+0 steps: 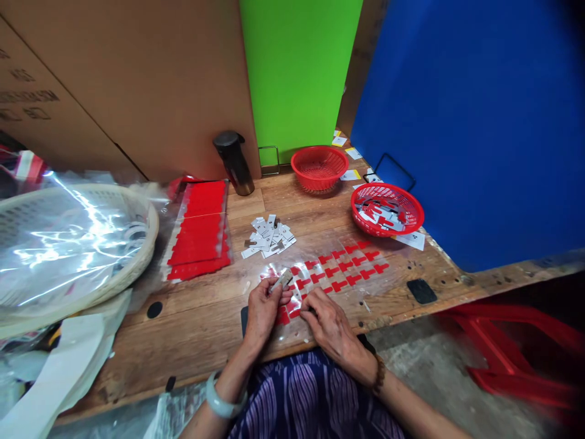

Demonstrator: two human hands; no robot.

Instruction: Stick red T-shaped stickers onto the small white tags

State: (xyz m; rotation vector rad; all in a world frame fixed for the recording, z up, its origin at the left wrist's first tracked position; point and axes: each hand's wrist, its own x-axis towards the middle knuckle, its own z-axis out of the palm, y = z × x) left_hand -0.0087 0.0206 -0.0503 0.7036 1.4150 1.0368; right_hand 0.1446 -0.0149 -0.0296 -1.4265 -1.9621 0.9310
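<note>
My left hand point(265, 308) pinches a small flat grey-and-silver metal strip point(284, 279) between thumb and fingers, over the near left part of a clear sheet. On that sheet are rows of red T-shaped stickers point(346, 266). Beside it my right hand point(326, 323) is closed, thumb against curled fingers, low over the sheet's near edge. Whatever it grips, if anything, is hidden by the fingers. Just beyond the left hand lies a loose pile of white-and-silver metal strips point(269, 235) on the wooden table point(192, 335).
A red basket point(320, 167) stands at the back; another red basket point(387, 210) holds strips with red patches. Stacked red sticker sheets point(201, 225) and a black bottle point(234, 163) are left of centre. A large white basket point(150, 244) with plastic bags fills the left. A blue panel point(470, 134) borders the right.
</note>
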